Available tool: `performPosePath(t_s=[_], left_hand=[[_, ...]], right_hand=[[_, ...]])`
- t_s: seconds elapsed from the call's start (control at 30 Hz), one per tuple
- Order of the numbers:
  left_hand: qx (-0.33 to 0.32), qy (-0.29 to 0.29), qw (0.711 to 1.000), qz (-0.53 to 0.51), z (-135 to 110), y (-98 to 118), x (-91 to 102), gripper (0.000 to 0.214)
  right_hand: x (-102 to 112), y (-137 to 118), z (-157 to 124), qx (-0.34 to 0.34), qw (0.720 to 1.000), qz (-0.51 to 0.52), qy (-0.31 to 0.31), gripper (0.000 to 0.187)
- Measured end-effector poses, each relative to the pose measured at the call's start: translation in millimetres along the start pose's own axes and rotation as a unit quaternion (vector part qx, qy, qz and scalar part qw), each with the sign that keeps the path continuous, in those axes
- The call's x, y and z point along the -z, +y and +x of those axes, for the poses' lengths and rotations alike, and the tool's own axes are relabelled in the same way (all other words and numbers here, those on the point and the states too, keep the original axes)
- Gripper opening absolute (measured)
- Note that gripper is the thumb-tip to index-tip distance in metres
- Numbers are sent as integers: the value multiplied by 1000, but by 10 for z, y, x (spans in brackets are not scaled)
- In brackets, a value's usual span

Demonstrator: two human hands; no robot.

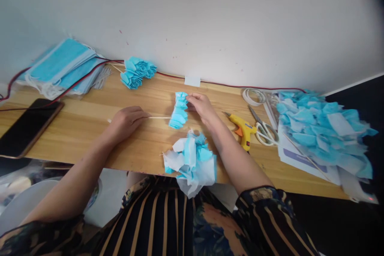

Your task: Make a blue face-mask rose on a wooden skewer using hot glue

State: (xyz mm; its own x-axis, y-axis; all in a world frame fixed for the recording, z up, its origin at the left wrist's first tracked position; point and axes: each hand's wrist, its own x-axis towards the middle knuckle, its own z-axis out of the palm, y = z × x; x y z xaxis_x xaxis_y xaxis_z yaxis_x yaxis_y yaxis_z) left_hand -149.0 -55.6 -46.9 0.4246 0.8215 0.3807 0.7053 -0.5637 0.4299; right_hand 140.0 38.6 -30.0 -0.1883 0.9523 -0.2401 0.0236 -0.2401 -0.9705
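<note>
My left hand (124,124) is closed on a thin pale stick (159,117), which runs right to a pleated strip of light-blue material (179,110). Pinched at its upper right edge, that strip is in the fingers of my right hand (201,106). Whether the stick is fixed to the strip I cannot tell. A loose heap of blue and white cut pieces (192,156) lies at the table's front edge, close below both hands. To the right of my right forearm rests a yellow glue gun (244,128), and beside it white-handled scissors (265,132).
Stacked blue face masks (64,64) and a dark phone (28,126) lie at the left. Blue paper-like flowers on sticks (136,73) sit at the back. A roll of white tape (253,97) and a big blue pile (327,132) are at the right. A red-black cable (234,85) follows the wall.
</note>
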Motion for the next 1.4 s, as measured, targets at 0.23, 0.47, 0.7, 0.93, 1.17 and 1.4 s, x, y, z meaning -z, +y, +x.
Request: performPosePath(t_s=[0.23,0.47,0.7,0.93,1.17,1.4], left_hand=[[47,-1,999,2,141,88,149,40],[-4,-26,999,25,500,75,211,46],[-13,-55,998,29,638,-72,87,47],[6,-104,995,-3,528,-170,-32,45],[27,-121,992,-7,510,-116,-75,45],[39,-117,992,-1,512,-88,-102,45]], right_hand=[[58,-141,-94,147,986,80,-3,22],[133,-163,-128,181,978,95,43,29],[185,-158,-114,158,983,58,69,19],[162,-38,-67,138,989,9,56,21],[154,25,-47,134,989,5,67,19],[149,-8,-77,134,989,4,62,19]])
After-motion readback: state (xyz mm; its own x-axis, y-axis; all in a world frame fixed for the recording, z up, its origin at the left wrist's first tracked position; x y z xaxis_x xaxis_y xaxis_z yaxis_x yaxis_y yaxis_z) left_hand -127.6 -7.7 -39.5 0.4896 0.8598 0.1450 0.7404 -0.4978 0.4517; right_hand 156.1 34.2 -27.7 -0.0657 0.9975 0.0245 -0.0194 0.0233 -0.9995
